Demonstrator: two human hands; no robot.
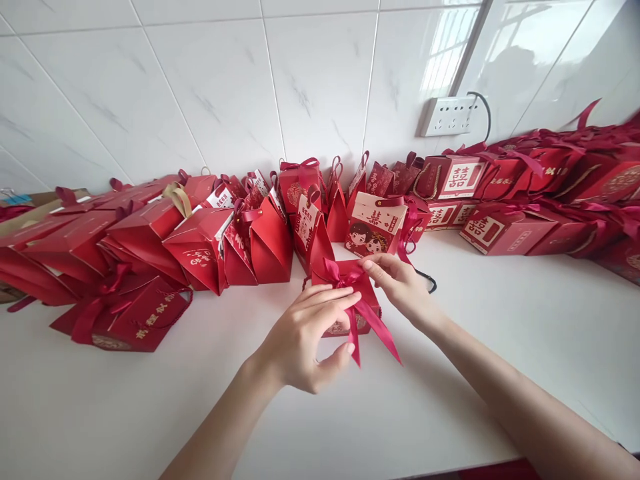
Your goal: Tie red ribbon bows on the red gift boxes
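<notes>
"Left hand (310,333) and right hand (397,283) are both at the bow (337,272). How do they stand?"

"The left has its fingers stretched across the bow, thumb spread away, so it isn't clenched; whether the fingertips press on the ribbon, I can't tell. The right seems to pinch the loop on its own side between thumb and finger."

"And what's underneath?"

"The red gift box (367,289), sitting on the white table (400,413), with two ribbon tails (377,327) running down over its near side."

"Which step would you call it?"

"I'd judge the bow is tied and being shaped. That calls for a light, even touch on the loops, with the box held steady so the knot doesn't twist."

"Any room to work?"

"Little behind: the cartoon-printed box (373,230) and a tall red box (323,250) stand close up. Leftward, a bow-tied box (130,313) sits well apart. Rightward, bare table runs to the stacked boxes (520,230). The most open stretch is nearer the front edge."
</notes>
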